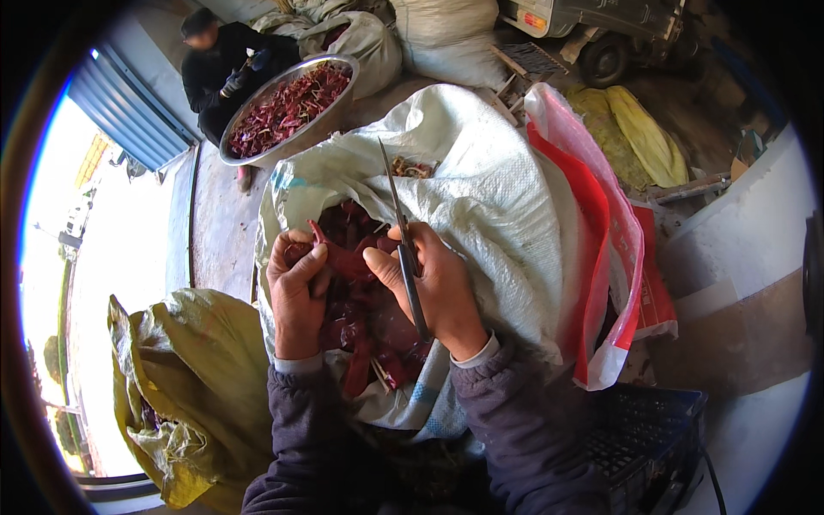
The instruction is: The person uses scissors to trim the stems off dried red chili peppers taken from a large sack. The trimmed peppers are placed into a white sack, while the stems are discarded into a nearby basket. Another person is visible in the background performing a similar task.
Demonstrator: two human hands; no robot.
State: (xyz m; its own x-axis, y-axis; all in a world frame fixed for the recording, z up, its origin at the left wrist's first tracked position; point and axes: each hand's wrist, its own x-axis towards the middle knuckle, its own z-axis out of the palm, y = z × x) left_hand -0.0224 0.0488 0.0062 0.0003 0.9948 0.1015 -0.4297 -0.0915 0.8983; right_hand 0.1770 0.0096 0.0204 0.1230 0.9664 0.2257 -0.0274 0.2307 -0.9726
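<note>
My left hand [297,299] pinches a dried red chili pepper [343,259] between thumb and fingers, above the mouth of a white woven sack [492,199]. In my right hand [447,293] is a pair of scissors [408,273] with dark handles, the slim blades pointing up and away from me. Its thumb lies close by the pepper; whether it touches cannot be told. More dried red chilies [354,341] fill the sack's opening beneath both hands, some with pale stems. A few cut stems [413,168] rest in a fold of the sack.
Across from me, a person [215,71] in dark clothes and gloves sits beside a metal basin [351,71] of chilies. A yellow sack [212,360] stands left, a red-and-white bag [589,212] right. A dark plastic crate [634,425] is lower right; a vehicle [582,26] is behind.
</note>
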